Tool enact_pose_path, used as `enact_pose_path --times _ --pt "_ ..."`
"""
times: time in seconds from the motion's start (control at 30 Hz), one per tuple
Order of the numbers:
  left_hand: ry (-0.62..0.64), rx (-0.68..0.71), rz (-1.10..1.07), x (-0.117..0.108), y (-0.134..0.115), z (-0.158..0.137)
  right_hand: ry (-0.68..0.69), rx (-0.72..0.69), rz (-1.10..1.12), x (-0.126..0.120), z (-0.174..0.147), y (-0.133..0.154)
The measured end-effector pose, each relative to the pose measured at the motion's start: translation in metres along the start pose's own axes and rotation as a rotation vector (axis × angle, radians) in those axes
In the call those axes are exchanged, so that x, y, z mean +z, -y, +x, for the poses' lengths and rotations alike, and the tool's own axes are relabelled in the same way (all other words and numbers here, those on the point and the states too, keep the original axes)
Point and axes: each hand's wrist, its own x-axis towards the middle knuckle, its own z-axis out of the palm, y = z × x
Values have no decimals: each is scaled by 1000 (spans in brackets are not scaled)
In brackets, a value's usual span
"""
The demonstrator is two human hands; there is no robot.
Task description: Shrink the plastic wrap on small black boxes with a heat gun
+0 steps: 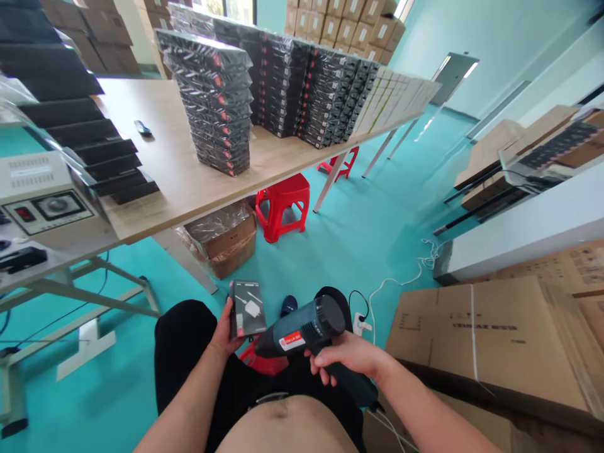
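Observation:
My left hand (pixel 225 330) grips a small black product box (pixel 250 307) by its left side; a white charger and cable are pictured on its face. My right hand (pixel 342 358) is wrapped round the handle of a dark heat gun (pixel 302 328) with a red and white label. The gun's nozzle points left, close to the lower right corner of the box. Whether nozzle and box touch, I cannot tell. Both are held above my lap, over a red stool partly hidden between my legs.
Film-wrapped black boxes (pixel 219 104) stand stacked on the wooden table (pixel 174 189) ahead. A beige machine (pixel 47 189) is at left. Beneath the table edge are a red stool (pixel 283 204) and an open carton (pixel 231 245). Large cartons (pixel 453 340) and a white cord (pixel 391 281) lie right.

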Motion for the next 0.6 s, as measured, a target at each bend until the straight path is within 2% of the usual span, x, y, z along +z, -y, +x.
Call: enact_pose_path --times 0.07,0.2,0.37,0.47,0.53,0.6 --pt "-25 47 -32 -2 0 4 -69 -50 91 2 0 -1" --pt "-39 111 -74 -10 -4 12 -303 -117 175 3 7 2" --pt "-8 79 -99 -14 -6 18 -177 -133 164 17 13 -1" --pt "-5 65 -116 -14 -6 17 -279 -188 167 27 16 -1" --pt "2 45 -133 -15 -6 16 -342 -166 139 30 17 1" --pt "-8 32 -145 -17 -7 16 -311 -126 110 30 17 2"
